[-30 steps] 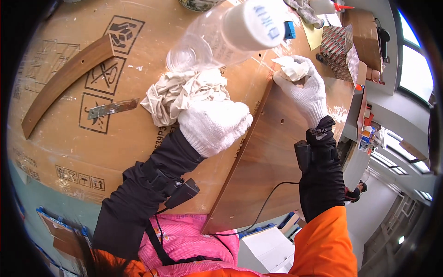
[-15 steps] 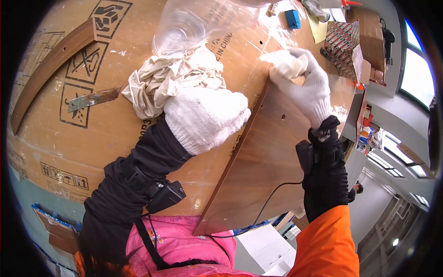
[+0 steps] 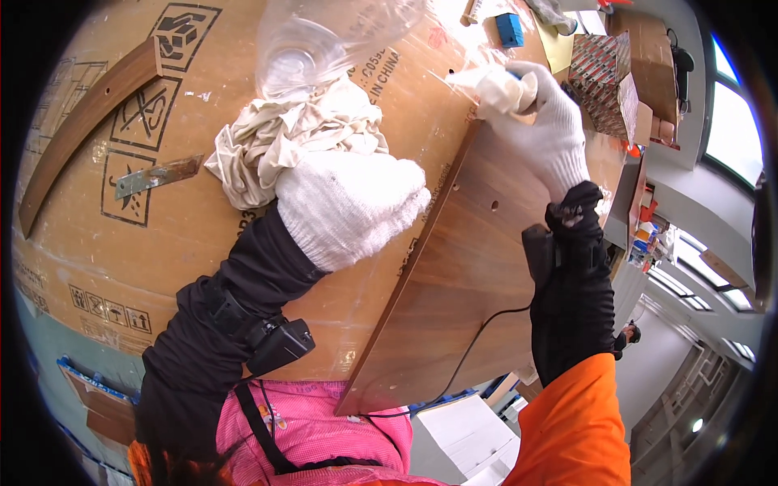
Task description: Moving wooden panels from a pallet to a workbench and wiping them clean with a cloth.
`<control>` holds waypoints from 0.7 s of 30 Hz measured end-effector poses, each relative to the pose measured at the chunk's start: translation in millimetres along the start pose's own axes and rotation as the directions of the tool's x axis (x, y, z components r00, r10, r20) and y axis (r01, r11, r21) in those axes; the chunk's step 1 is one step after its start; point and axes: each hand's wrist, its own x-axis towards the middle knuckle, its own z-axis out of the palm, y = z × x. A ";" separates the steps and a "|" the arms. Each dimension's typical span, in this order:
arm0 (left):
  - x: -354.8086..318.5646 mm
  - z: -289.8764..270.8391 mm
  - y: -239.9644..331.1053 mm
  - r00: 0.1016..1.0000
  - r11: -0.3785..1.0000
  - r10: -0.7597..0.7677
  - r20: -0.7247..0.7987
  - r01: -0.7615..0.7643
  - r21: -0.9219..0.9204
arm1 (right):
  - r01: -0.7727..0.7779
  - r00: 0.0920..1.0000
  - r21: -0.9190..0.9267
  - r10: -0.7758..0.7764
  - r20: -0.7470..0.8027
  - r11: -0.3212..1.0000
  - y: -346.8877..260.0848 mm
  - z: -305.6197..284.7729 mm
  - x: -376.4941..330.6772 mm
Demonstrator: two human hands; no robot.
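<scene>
A dark brown wooden panel (image 3: 454, 275) lies on a cardboard-covered table (image 3: 105, 267). My left hand (image 3: 348, 206), in a white knit glove, rests closed over a crumpled cream rag (image 3: 275, 146) just left of the panel's edge. My right hand (image 3: 547, 130), also in a white glove, presses a small folded white cloth (image 3: 494, 85) against the panel's far corner. A clear plastic bottle (image 3: 324, 40) lies above the rag.
A curved brown wooden strip (image 3: 81, 130) and a flat metal bracket (image 3: 158, 176) lie at the left on the cardboard. A patterned box (image 3: 604, 81), a small blue object (image 3: 509, 28) and brown boxes (image 3: 648, 49) sit at the far right. A black cable (image 3: 470, 348) crosses the panel.
My right hand with the small cloth has slid along the panel's far corner. The view has shifted down, so the bottle now sits nearer the top edge. The left hand stays on the rag.
</scene>
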 end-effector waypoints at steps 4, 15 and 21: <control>1.3 -0.5 1.0 1.000 0.999 0.004 -0.001 -0.004 -0.038 | 0.012 0.997 0.085 -0.005 -0.083 0.996 14.6 0.0 -5.3; -0.8 1.7 0.4 0.999 1.000 -0.018 0.030 0.018 -0.001 | 0.007 0.998 0.046 -0.004 -0.068 0.999 7.0 8.6 -8.9; -2.8 -4.9 -1.9 1.000 0.999 -0.020 0.022 0.019 0.027 | 0.018 0.997 0.171 -0.005 -0.075 0.985 -1.2 12.8 -9.6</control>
